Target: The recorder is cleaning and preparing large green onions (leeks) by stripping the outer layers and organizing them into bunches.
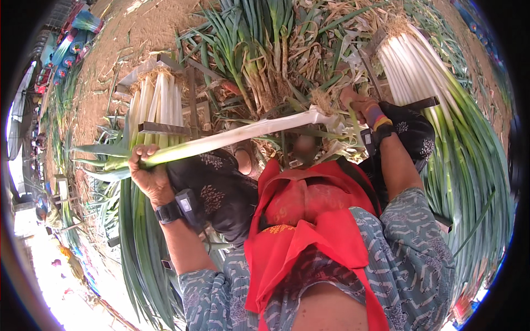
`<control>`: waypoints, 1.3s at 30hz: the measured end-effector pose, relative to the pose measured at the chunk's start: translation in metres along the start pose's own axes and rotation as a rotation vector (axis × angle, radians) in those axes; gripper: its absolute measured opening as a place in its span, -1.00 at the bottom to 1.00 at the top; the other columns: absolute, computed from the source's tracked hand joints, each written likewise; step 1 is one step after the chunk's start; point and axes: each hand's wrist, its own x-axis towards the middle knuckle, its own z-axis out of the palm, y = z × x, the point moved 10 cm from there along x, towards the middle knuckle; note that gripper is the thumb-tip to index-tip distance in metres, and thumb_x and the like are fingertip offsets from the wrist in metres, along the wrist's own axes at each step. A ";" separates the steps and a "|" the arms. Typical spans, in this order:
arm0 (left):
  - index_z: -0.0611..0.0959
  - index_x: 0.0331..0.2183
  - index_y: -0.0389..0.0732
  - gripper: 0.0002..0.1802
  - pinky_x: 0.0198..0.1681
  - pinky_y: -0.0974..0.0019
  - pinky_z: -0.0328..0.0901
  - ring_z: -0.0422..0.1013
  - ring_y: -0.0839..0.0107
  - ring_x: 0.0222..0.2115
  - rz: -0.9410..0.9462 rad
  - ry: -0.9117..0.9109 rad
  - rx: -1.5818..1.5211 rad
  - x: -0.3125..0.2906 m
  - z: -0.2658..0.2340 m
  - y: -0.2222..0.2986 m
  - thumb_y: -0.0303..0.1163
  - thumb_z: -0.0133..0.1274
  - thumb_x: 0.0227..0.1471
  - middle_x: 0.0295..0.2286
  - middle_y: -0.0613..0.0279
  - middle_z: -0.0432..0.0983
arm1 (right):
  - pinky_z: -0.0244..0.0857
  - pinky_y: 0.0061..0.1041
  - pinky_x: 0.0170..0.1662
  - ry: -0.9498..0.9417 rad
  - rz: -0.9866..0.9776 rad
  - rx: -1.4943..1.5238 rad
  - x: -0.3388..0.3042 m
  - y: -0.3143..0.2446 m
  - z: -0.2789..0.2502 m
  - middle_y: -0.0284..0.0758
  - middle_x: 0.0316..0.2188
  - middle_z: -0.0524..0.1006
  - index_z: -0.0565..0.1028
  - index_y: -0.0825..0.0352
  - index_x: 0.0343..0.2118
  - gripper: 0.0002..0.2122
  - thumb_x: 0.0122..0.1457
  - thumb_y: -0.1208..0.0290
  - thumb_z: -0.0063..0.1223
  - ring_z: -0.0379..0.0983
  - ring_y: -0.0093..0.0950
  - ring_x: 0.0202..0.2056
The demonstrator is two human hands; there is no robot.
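Observation:
A long leek (248, 132), white shaft with green leaves at the left end, slants across in front of my lap. My left hand (148, 171) is closed around its green part. The root end, with tan roots, lies a little to the left of my right hand (361, 107). That hand has its fingers curled together, apart from the leek, on a pale green strip of leek leaf (354, 120) hanging below it. Part of its grip is hidden.
Trimmed leeks (157, 105) rest in a rack at left, and a larger bundle (419, 66) lies in a rack at right. Untrimmed leeks (251, 49) stand ahead among peeled leaves (326, 27). A red apron (303, 231) covers my lap. Bare soil (132, 33) shows at far left.

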 end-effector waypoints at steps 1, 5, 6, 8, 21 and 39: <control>0.41 -0.56 -0.28 -0.91 -0.34 0.34 0.19 0.18 0.44 -0.57 0.006 0.007 0.002 -0.002 -0.001 0.001 -0.57 -0.02 -0.11 -0.60 0.28 0.29 | 0.24 -0.50 -0.63 -0.007 0.000 -0.005 -0.007 -0.010 0.006 -0.29 -0.66 0.44 0.48 0.38 -0.34 -0.81 0.01 0.40 0.09 0.37 -0.47 -0.68; 0.40 -0.52 -0.29 -0.94 -0.34 0.31 0.19 0.18 0.41 -0.56 0.001 0.018 -0.100 -0.013 -0.004 0.004 -0.60 -0.04 -0.11 -0.59 0.25 0.29 | 0.18 -0.56 -0.68 -0.099 -0.319 0.434 -0.054 -0.078 0.048 -0.37 -0.67 0.42 0.46 0.30 -0.37 -0.80 0.08 0.26 0.03 0.37 -0.54 -0.67; 0.40 -0.52 -0.32 -0.95 -0.31 0.32 0.19 0.18 0.40 -0.53 0.009 -0.012 -0.096 -0.013 -0.004 0.006 -0.60 -0.06 -0.09 -0.59 0.24 0.27 | 0.20 -0.54 -0.68 -0.139 -0.354 0.524 -0.066 -0.084 0.054 -0.38 -0.66 0.42 0.45 0.31 -0.35 -0.77 0.10 0.23 0.01 0.38 -0.56 -0.66; 0.40 -0.51 -0.35 -0.96 -0.28 0.32 0.19 0.18 0.38 -0.50 0.028 -0.014 -0.100 -0.015 -0.008 0.011 -0.60 -0.08 -0.08 -0.58 0.23 0.26 | 0.22 -0.51 -0.66 -0.035 -0.760 0.011 -0.091 -0.108 0.065 -0.35 -0.62 0.44 0.44 0.32 -0.30 -0.73 0.12 0.19 -0.03 0.39 -0.54 -0.64; 0.40 -0.53 -0.26 -0.90 -0.40 0.34 0.18 0.16 0.50 -0.62 0.123 0.109 0.206 -0.016 0.010 0.016 -0.55 -0.02 -0.06 -0.61 0.30 0.27 | 0.29 -0.27 -0.28 0.007 -0.466 -0.915 -0.046 -0.068 0.146 -0.09 -0.45 0.52 0.52 0.27 -0.26 -0.50 -0.01 -0.13 -0.05 0.46 -0.13 -0.36; 0.31 -0.45 -0.23 -0.82 -0.34 0.38 0.10 0.06 0.50 -0.55 -0.053 -0.176 -0.249 -0.029 0.007 0.025 -0.67 -0.06 -0.10 -0.58 0.33 0.13 | 0.32 -0.31 -0.19 0.209 -0.807 -0.814 -0.117 -0.187 0.091 -0.15 -0.25 0.43 0.38 0.37 -0.14 -0.56 -0.03 0.20 0.14 0.44 -0.22 -0.33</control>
